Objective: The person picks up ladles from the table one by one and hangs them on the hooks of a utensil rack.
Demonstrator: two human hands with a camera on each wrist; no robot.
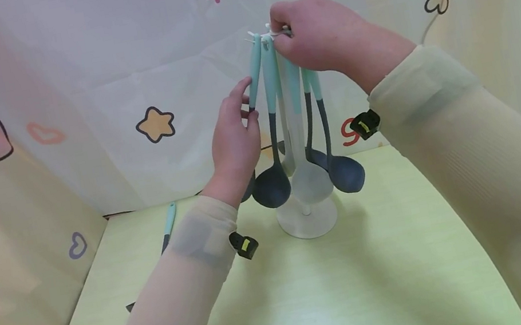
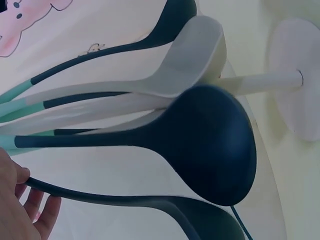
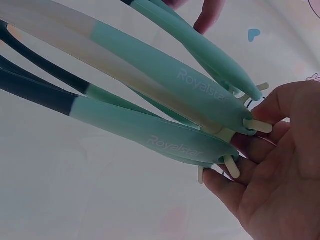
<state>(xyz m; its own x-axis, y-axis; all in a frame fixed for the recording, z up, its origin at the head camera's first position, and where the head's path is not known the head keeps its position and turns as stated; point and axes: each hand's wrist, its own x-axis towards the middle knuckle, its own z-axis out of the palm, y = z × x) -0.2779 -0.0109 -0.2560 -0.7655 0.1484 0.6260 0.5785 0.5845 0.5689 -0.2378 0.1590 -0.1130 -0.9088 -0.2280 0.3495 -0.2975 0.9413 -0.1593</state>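
A white utensil stand [image 1: 309, 226] with a round base holds several hanging kitchen utensils with mint handles. My right hand [image 1: 316, 30] grips the top of the stand, fingers curled around its hooks [image 3: 258, 125]. My left hand [image 1: 236, 132] pinches a mint-handled utensil [image 1: 254, 67] low on its handle; in the left wrist view thumb and fingers meet at its dark neck [image 2: 100, 199], and its head is partly cut off. Beside it hang a dark ladle [image 1: 271, 188], a pale grey utensil [image 1: 312, 182] and another dark ladle [image 1: 347, 173].
A mint-handled utensil [image 1: 170, 218] lies on the pale green table [image 1: 365, 283] at the left, partly hidden by my left sleeve. A dark tip [image 1: 130, 307] shows beyond that sleeve. Behind the table hangs a patterned cloth [image 1: 141, 50].
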